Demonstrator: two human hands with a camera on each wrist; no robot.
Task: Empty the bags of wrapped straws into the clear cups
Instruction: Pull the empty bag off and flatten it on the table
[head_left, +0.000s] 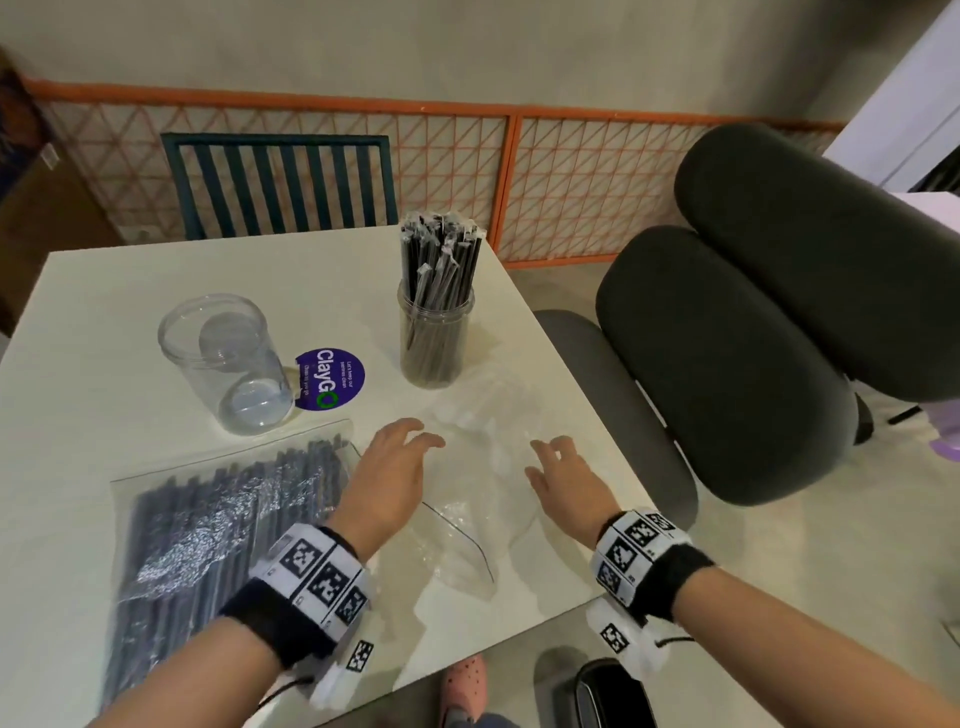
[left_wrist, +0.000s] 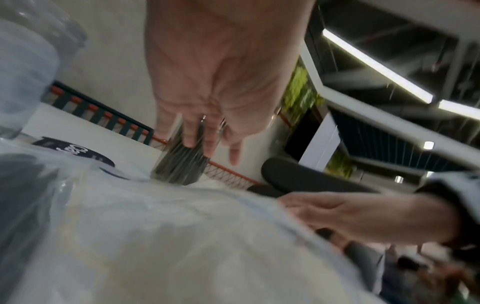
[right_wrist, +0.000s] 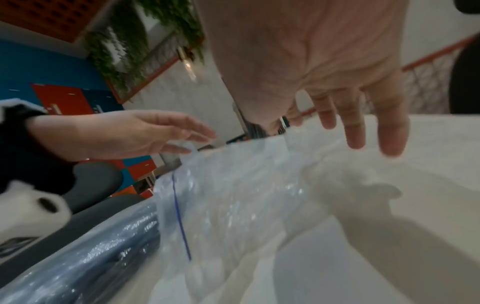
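Observation:
A clear cup (head_left: 435, 338) packed with black wrapped straws stands upright at the table's far right. A second clear cup (head_left: 228, 364), holding nothing, stands to its left. A full bag of wrapped straws (head_left: 208, 525) lies flat at the near left. An empty crumpled clear bag (head_left: 467, 499) lies between my hands. My left hand (head_left: 400, 462) hovers over that bag's left side, fingers spread and relaxed. My right hand (head_left: 558, 467) hovers at its right side, fingers straight. In the right wrist view the empty bag (right_wrist: 233, 195) lies under my open right hand (right_wrist: 363, 127).
A purple round sticker (head_left: 330, 379) is stuck on the white table (head_left: 104, 312) between the cups. A dark padded chair (head_left: 753, 338) stands close to the table's right edge. A slatted green chair back (head_left: 280, 182) rises behind the far edge.

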